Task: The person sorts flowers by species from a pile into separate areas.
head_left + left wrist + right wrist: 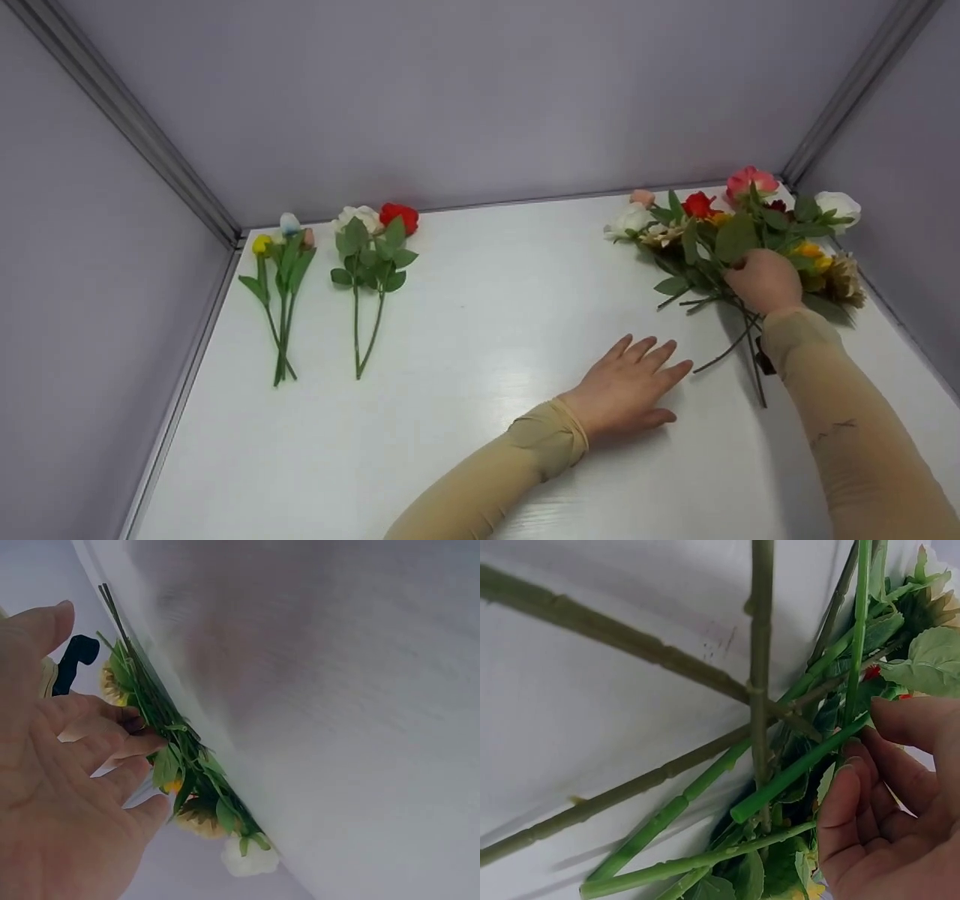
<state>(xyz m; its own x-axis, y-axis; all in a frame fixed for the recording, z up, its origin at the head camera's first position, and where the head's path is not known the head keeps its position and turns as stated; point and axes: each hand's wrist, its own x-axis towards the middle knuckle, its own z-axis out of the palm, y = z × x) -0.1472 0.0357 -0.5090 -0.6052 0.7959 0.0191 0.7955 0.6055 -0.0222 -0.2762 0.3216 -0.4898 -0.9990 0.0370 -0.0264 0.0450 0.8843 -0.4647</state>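
Observation:
A loose pile of artificial flowers, red, pink, white and yellow heads with green leaves, lies at the far right of the white table. My right hand is in that pile. In the right wrist view its thumb and fingers curl round a green stem among crossed stems. My left hand lies flat on the table left of the pile's stem ends, fingers straight, holding nothing. The left wrist view shows that hand with relaxed fingers beside the pile.
Two small bunches lie at the far left: one with yellow, pale blue and pink buds, one with a white and a red bloom. Grey walls close the table on three sides.

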